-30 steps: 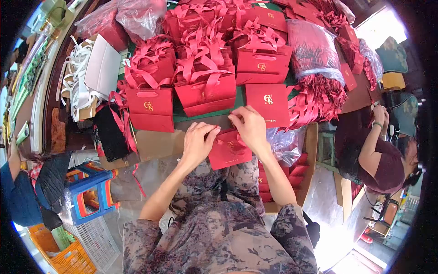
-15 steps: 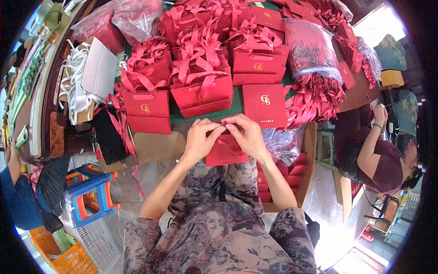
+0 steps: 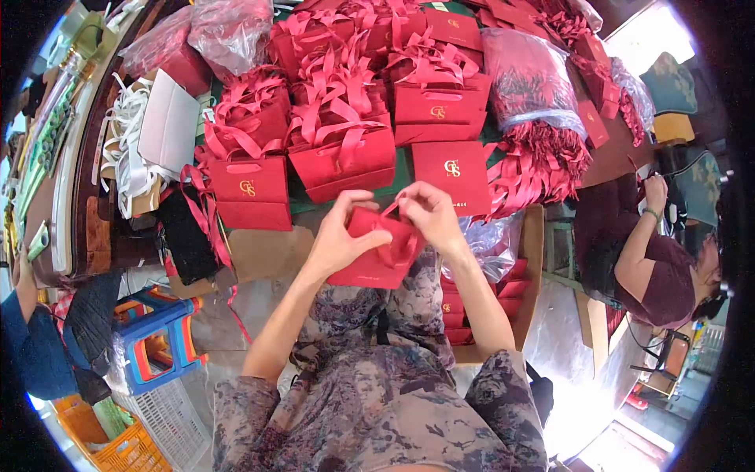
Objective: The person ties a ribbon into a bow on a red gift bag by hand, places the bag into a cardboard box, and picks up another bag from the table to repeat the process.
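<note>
A small red paper gift bag (image 3: 364,269) with a red ribbon is held above my lap, in front of the table's edge. My left hand (image 3: 344,236) grips its left side, with the thumb lying across the front and the fingers behind. At the bag's upper right, my right hand (image 3: 429,214) pinches the red ribbon (image 3: 390,208) between thumb and fingertips. Just beyond my hands lies a flat red bag with a gold logo (image 3: 451,177). Stacks of red bags with ribbon handles (image 3: 342,161) stand behind it and to the left.
A cardboard box (image 3: 535,275) holding red bags is beside my right knee. Plastic-wrapped red ribbons (image 3: 528,79) lie at the back right. White ribbons fill a box (image 3: 167,118) at left. Blue stools (image 3: 161,338) stand on the floor. A person (image 3: 653,259) sits at right.
My left hand has shifted from the bag's top edge to its left side. My right hand has moved up and right, drawing the ribbon out, and the bag has tilted.
</note>
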Motion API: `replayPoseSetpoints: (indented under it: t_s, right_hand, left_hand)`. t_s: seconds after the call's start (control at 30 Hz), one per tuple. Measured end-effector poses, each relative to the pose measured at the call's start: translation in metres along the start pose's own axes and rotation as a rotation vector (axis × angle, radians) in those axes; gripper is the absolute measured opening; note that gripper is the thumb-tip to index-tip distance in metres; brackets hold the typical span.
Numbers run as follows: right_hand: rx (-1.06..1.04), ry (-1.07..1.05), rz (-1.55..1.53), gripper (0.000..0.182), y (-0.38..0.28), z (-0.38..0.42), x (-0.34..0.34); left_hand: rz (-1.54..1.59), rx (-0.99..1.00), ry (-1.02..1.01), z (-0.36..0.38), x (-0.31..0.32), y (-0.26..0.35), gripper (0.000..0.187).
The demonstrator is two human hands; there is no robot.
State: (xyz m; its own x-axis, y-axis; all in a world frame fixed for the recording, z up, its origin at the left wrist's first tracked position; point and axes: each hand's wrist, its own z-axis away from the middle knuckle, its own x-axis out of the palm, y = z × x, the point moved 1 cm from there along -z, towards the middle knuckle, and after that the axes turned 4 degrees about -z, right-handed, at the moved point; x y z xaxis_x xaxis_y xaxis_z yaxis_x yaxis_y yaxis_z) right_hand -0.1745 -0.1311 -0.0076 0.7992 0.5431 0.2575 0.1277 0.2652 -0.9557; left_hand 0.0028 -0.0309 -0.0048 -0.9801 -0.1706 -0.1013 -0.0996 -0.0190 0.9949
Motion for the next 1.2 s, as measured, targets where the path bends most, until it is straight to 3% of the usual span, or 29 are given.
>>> replayPoseSetpoints:
  t_s: [0.03, 0.17, 0.27, 0.43, 0.47, 0.57, 0.6, 0.7, 0.73, 0.8, 0.87, 0.93, 1.0, 1.1, 1.2]
  right_hand:
    - [-0.005, 0.105, 0.061, 0.006, -0.007, 0.0, -0.001]
    - [0.01, 0.147, 0.079, 0.009, -0.016, -0.003, -0.007]
    - [-0.109, 0.367, 0.156, 0.011, -0.026, -0.015, -0.019]
    - [-0.139, 0.35, 0.103, 0.009, -0.017, -0.023, -0.027]
    - [-0.268, 0.332, 0.093, 0.011, 0.0, -0.027, -0.032]
    - [-0.185, 0.296, 0.384, 0.02, -0.011, -0.008, -0.027]
    - [-0.211, 0.289, 0.448, 0.022, -0.015, -0.002, -0.03]
    - [-0.441, 0.507, 0.689, 0.02, -0.024, 0.012, -0.055]
    - [-0.516, 0.571, 0.83, 0.021, -0.031, 0.019, -0.068]
    - [-0.506, 0.676, 1.003, 0.024, -0.034, 0.029, -0.095]
    - [-0.538, 0.714, 1.049, 0.028, -0.031, 0.037, -0.118]
    - [-0.492, 0.81, 1.41, 0.032, -0.033, 0.043, -0.126]
    - [-0.468, 0.794, 1.395, 0.037, -0.031, 0.043, -0.135]
    - [-0.567, 0.76, 1.526, 0.027, -0.03, 0.039, -0.148]
    - [-0.594, 0.762, 1.471, 0.013, -0.022, 0.036, -0.159]
  left_hand:
    - [-0.042, -0.091, -0.097, 0.003, -0.008, -0.002, 0.078]
    - [-0.312, -0.059, -0.172, 0.015, -0.009, 0.008, 0.071]
    - [-0.328, -0.032, -0.253, 0.023, -0.011, 0.018, 0.07]
    - [-0.285, -0.079, -0.27, 0.034, -0.011, 0.021, 0.065]
    - [-0.258, -0.091, -0.255, 0.037, -0.011, 0.02, 0.063]
    - [-0.378, -0.02, -0.122, 0.053, -0.023, 0.02, 0.058]
    - [-0.408, -0.115, -0.111, 0.057, -0.03, 0.043, 0.052]
    - [-0.705, 0.039, 0.07, 0.073, -0.05, 0.076, 0.041]
    - [-0.93, 0.126, 0.15, 0.078, -0.051, 0.088, 0.039]
    - [-1.094, 0.125, 0.2, 0.084, -0.046, 0.112, 0.041]
    - [-1.129, 0.104, 0.165, 0.084, -0.035, 0.112, 0.045]
    - [-1.155, 0.104, 0.102, 0.081, -0.021, 0.098, 0.052]
    - [-1.149, 0.059, 0.051, 0.078, -0.002, 0.072, 0.052]
    - [-1.036, 0.057, 0.039, 0.076, 0.026, 0.052, 0.055]
    - [-0.983, 0.118, 0.074, 0.071, 0.051, 0.032, 0.056]
